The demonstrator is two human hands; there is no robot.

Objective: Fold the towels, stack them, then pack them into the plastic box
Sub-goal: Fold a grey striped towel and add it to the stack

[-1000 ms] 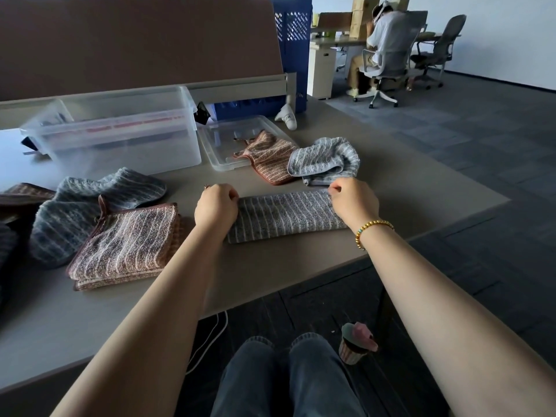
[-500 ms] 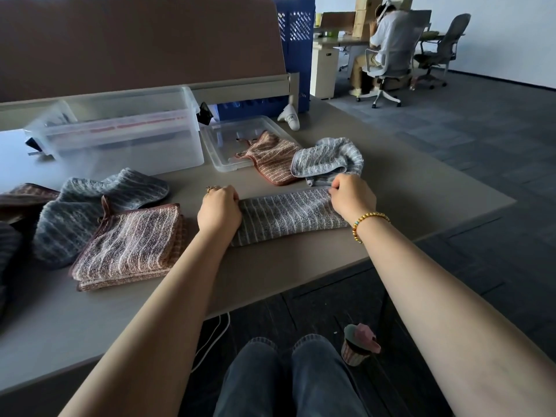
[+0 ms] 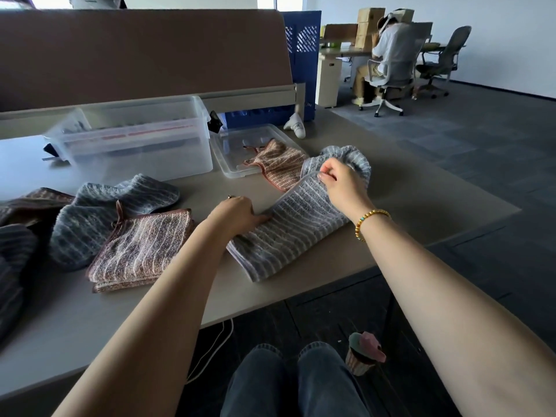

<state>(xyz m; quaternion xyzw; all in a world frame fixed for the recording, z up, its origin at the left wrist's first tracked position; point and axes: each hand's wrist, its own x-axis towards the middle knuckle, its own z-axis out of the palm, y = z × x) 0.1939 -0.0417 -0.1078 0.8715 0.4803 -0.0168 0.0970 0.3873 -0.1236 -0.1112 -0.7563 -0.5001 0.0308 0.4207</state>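
Folding a limp grey towel
Right hand pinches its far corner — left hand lies flat, pressing mid-fold; take corners.

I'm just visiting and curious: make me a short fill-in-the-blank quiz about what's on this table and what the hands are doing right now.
1. The right hand pinches a corner of the ____ striped towel and lifts it.
2. The left hand presses that towel against the ____.
3. The folded brown towel lies to the ____ of the left hand.
4. The plastic box has no ____ on it.

Missing words: grey; table; left; lid
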